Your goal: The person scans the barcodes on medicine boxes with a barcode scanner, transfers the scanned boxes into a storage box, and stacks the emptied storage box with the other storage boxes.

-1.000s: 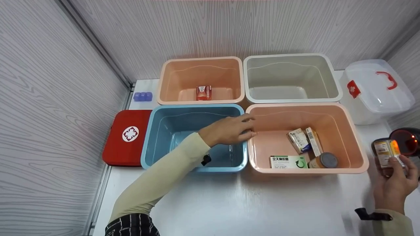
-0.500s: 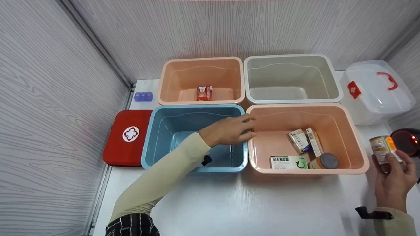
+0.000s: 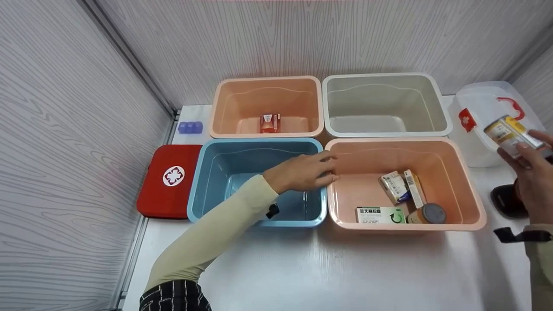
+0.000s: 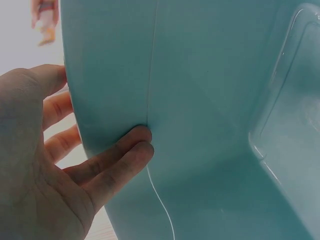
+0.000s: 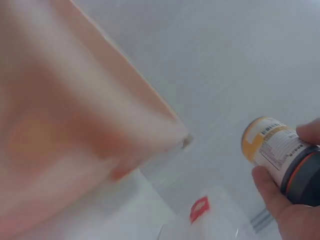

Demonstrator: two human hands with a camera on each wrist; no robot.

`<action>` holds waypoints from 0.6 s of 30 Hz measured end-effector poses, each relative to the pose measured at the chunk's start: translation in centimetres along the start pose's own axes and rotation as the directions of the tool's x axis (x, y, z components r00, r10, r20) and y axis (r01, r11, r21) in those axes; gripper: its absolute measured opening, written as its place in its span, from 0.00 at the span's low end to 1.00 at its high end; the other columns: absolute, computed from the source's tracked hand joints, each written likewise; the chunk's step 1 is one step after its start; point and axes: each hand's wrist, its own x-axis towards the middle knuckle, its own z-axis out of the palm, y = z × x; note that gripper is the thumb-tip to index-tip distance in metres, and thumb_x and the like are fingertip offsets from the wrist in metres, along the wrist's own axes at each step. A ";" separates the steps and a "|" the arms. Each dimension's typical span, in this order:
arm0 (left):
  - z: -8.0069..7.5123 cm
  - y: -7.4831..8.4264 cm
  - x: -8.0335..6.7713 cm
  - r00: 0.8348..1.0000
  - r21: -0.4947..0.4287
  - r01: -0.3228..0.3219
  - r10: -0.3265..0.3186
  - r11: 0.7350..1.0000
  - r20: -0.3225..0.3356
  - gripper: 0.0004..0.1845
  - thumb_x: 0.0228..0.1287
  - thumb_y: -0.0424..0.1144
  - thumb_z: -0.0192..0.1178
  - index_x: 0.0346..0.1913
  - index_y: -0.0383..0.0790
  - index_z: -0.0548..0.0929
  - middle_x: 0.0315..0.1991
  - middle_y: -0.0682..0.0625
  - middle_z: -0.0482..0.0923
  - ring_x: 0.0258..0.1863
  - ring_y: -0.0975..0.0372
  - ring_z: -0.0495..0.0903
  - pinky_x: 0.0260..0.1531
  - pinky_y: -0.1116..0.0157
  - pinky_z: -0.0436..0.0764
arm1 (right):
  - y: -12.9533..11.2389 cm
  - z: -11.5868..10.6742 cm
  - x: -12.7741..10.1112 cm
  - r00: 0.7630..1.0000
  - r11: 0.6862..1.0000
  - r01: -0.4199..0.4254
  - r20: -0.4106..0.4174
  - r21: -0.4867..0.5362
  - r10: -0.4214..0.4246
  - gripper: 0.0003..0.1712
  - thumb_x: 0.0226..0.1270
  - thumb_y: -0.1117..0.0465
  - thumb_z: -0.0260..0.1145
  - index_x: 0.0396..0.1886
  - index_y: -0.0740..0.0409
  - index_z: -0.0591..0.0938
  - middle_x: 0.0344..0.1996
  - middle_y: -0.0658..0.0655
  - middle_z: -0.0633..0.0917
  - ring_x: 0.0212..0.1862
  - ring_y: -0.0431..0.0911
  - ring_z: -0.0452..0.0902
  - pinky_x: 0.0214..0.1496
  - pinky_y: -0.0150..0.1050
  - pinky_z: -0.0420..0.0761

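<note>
- The medicine bottle (image 3: 510,134) is up in the air at the far right, tilted, in front of the clear first-aid box (image 3: 479,142); I see my right hand (image 3: 533,177) gripping it, fingers and thumb curled round its body.
- From the right wrist view, the bottle's yellow-and-white label with a barcode faces the camera, and my thumb and a fingertip pinch it near its dark end.
- My left hand (image 3: 302,172) rests on the right wall of the blue bin (image 3: 203,190), where it meets the near pink bin (image 3: 468,190). The left wrist view shows two fingers pressed inside the blue wall and the others outside it, so the hand clasps the rim.
- The near pink bin holds a green-and-white box (image 3: 380,214), two smaller boxes (image 3: 402,185) and a bottle lying on its side (image 3: 427,213).
- The far pink bin (image 3: 224,103) holds one small red box (image 3: 269,123); the grey bin (image 3: 436,103) stands beside it.
- A red first-aid pouch (image 3: 169,180) lies left of the blue bin, with a small purple item (image 3: 189,127) behind it.
</note>
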 end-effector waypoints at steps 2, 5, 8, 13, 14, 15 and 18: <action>0.0 0.0 0.0 1.000 0.005 -0.003 0.003 1.000 -0.003 0.24 0.88 0.55 0.49 0.77 0.53 0.76 0.82 0.45 0.65 0.71 0.52 0.76 0.76 0.52 0.77 | -0.8 1.6 1.1 0.996 0.998 0.001 0.090 -0.060 0.004 0.33 0.78 0.69 0.69 0.78 0.53 0.74 0.80 0.51 0.59 0.78 0.49 0.63 0.56 0.27 0.87; 0.1 -0.1 0.0 1.000 0.015 -0.008 0.008 1.000 -0.006 0.24 0.88 0.55 0.48 0.76 0.52 0.76 0.81 0.45 0.66 0.69 0.53 0.76 0.75 0.53 0.78 | -1.6 4.1 2.8 0.972 0.997 -0.026 0.231 -0.076 0.043 0.29 0.79 0.71 0.67 0.75 0.57 0.76 0.75 0.50 0.60 0.71 0.51 0.63 0.56 0.32 0.89; 0.2 -0.1 0.0 1.000 0.007 0.000 0.000 1.000 0.000 0.23 0.88 0.55 0.48 0.75 0.53 0.76 0.81 0.46 0.66 0.69 0.54 0.76 0.75 0.54 0.78 | -2.1 6.4 4.6 0.948 0.991 -0.092 0.297 -0.092 0.116 0.26 0.78 0.72 0.67 0.72 0.58 0.78 0.68 0.50 0.63 0.62 0.48 0.65 0.55 0.36 0.91; 0.1 0.0 0.0 1.000 0.001 0.005 -0.005 1.000 0.007 0.23 0.88 0.55 0.48 0.75 0.53 0.76 0.82 0.46 0.65 0.71 0.53 0.74 0.76 0.52 0.77 | -1.7 9.6 7.3 0.894 0.965 -0.208 0.369 -0.160 0.254 0.25 0.80 0.67 0.68 0.71 0.52 0.78 0.67 0.50 0.65 0.68 0.49 0.63 0.57 0.39 0.91; 0.1 0.0 0.0 1.000 -0.001 0.004 -0.004 1.000 0.005 0.23 0.88 0.55 0.48 0.75 0.53 0.76 0.82 0.46 0.65 0.72 0.53 0.74 0.76 0.52 0.77 | -1.4 10.2 7.8 0.882 0.961 -0.224 0.386 -0.163 0.271 0.24 0.80 0.66 0.68 0.71 0.51 0.78 0.67 0.51 0.65 0.69 0.49 0.63 0.58 0.39 0.91; 0.1 0.0 -0.1 1.000 0.000 0.003 -0.003 1.000 0.003 0.24 0.88 0.55 0.48 0.75 0.53 0.76 0.82 0.46 0.65 0.72 0.52 0.74 0.77 0.52 0.77 | -1.1 10.9 8.2 0.871 0.956 -0.239 0.398 -0.172 0.290 0.23 0.80 0.66 0.68 0.70 0.51 0.78 0.67 0.51 0.65 0.70 0.49 0.63 0.59 0.39 0.90; 0.0 0.0 -0.1 1.000 0.003 0.006 -0.006 1.000 -0.001 0.24 0.88 0.56 0.47 0.75 0.53 0.77 0.82 0.46 0.65 0.72 0.53 0.74 0.76 0.53 0.77 | 0.0 12.8 9.1 0.845 0.942 -0.277 0.419 -0.191 0.333 0.23 0.80 0.65 0.68 0.69 0.51 0.76 0.67 0.53 0.66 0.69 0.50 0.66 0.60 0.40 0.90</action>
